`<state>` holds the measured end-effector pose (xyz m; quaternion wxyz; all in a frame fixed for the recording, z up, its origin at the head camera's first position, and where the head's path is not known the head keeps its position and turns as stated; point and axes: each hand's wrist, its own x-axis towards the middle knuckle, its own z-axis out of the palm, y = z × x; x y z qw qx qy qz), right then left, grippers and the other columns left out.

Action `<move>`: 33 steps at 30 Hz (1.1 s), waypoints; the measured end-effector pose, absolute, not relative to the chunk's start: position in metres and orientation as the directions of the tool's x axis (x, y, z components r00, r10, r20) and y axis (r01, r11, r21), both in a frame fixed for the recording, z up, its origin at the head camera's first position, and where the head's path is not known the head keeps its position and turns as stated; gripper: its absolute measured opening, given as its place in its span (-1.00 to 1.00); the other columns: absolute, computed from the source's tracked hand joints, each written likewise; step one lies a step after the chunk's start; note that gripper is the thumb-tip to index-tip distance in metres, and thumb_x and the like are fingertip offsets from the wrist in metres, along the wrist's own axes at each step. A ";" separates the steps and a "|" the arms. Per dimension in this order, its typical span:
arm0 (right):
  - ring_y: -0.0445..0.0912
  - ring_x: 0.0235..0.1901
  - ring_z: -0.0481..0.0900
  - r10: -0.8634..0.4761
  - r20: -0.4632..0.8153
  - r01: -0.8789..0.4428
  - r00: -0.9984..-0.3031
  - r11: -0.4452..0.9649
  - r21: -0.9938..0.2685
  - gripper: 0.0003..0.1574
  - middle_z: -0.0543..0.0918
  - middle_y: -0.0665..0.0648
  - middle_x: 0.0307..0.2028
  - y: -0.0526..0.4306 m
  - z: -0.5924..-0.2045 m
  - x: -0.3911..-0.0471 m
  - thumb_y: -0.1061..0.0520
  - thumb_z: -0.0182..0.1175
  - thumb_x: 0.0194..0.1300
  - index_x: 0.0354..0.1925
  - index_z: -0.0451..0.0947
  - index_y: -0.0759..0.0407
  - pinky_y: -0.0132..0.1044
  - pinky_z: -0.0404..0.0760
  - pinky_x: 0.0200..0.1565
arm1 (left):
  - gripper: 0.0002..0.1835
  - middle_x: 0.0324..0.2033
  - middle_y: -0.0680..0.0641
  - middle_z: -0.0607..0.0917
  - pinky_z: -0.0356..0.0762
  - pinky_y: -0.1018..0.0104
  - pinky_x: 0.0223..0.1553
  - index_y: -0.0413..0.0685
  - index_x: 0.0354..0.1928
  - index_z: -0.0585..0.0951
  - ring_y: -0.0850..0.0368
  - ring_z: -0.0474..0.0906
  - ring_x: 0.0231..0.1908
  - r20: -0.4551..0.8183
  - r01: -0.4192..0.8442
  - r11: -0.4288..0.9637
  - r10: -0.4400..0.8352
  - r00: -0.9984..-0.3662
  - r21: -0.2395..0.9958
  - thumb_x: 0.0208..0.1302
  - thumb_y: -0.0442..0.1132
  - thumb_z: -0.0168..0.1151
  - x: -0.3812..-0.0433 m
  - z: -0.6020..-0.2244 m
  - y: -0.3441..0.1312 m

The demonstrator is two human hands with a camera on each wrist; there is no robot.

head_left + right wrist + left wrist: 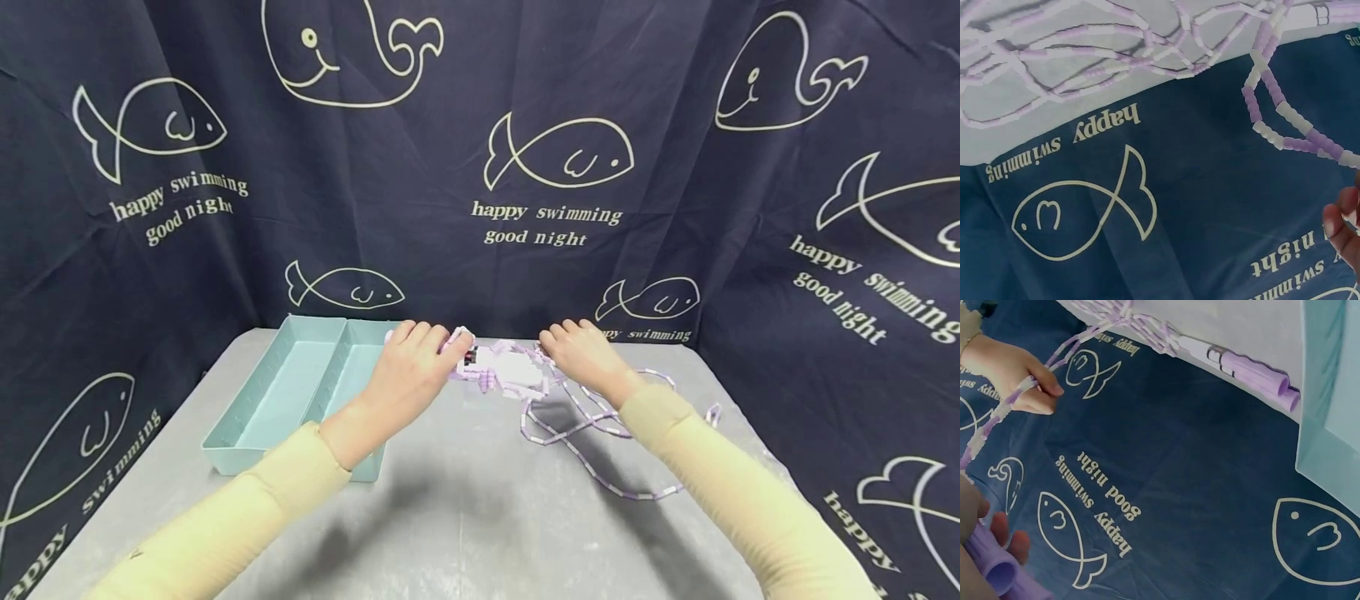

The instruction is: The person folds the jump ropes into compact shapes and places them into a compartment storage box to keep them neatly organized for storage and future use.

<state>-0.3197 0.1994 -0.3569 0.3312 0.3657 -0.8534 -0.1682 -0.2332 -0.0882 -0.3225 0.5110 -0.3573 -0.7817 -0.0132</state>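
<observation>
Over the worktop's (525, 533) far side, holding a beaded rope (1325, 144) aloft. Could snag on loose loops (637, 497) lying below if pulled while crossed; could also drag the spare handles (1250, 372) beside the teal tray (236, 461). With the left grip (408, 367), clasping purple handles (991, 550), little gap showing; with the right grip (585, 354), fingers curled on the rope, partly hidden.

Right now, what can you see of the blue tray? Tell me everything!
The tray is pale blue and plastic-looking, with raised walls and a divider making two long compartments. It sits right side up on the grey table, to the person's left. The left hand and sleeve cross in front, hiding part of its right side.
</observation>
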 end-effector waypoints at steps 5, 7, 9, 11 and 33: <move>0.06 -0.46 0.48 -0.714 0.426 -0.501 -0.556 0.697 0.513 -0.89 0.52 0.12 -0.50 0.202 -0.361 -0.320 0.15 0.04 0.23 -0.42 0.40 0.14 -0.13 0.35 -0.42 | -0.61 -0.54 -0.05 0.43 0.30 0.18 -0.39 0.01 -0.11 0.52 0.03 0.36 -0.53 0.801 0.586 0.753 0.531 -0.275 -0.298 -0.05 -0.41 0.25 -0.233 -0.326 -0.086; 0.07 -0.46 0.47 -0.710 0.430 -0.501 -0.558 0.701 0.508 -0.88 0.52 0.13 -0.50 0.203 -0.362 -0.321 0.15 0.03 0.24 -0.42 0.39 0.15 -0.13 0.34 -0.42 | -0.56 -0.51 -0.05 0.45 0.29 0.15 -0.39 0.02 -0.09 0.51 0.03 0.38 -0.49 0.794 0.594 0.755 0.528 -0.300 -0.277 -0.11 -0.33 0.34 -0.232 -0.328 -0.084; 0.08 -0.47 0.47 -0.713 0.435 -0.502 -0.550 0.698 0.510 -0.87 0.52 0.13 -0.50 0.203 -0.362 -0.322 0.14 0.01 0.24 -0.43 0.39 0.15 -0.13 0.34 -0.43 | -0.54 -0.49 -0.06 0.47 0.27 0.13 -0.39 0.01 -0.07 0.50 0.03 0.40 -0.46 0.787 0.598 0.760 0.522 -0.328 -0.255 -0.11 -0.25 0.37 -0.231 -0.328 -0.081; 0.08 -0.47 0.48 -0.719 0.440 -0.505 -0.537 0.693 0.516 -0.86 0.52 0.14 -0.50 0.203 -0.362 -0.323 0.14 0.00 0.26 -0.42 0.39 0.16 -0.13 0.34 -0.44 | -0.56 -0.47 -0.06 0.47 0.25 0.11 -0.38 0.02 -0.06 0.50 0.01 0.40 -0.43 0.783 0.596 0.770 0.509 -0.358 -0.228 -0.08 -0.22 0.33 -0.230 -0.328 -0.078; 0.05 -0.40 0.49 -0.766 0.322 -0.534 -0.556 0.626 0.568 -0.95 0.56 0.14 -0.43 0.200 -0.368 -0.313 0.20 0.13 0.10 -0.41 0.52 0.17 -0.13 0.42 -0.39 | -0.50 -0.46 -0.05 0.52 0.27 0.15 -0.42 0.00 -0.05 0.49 -0.02 0.47 -0.43 0.799 0.588 0.805 0.408 -0.441 -0.086 -0.12 -0.47 0.30 -0.231 -0.332 -0.067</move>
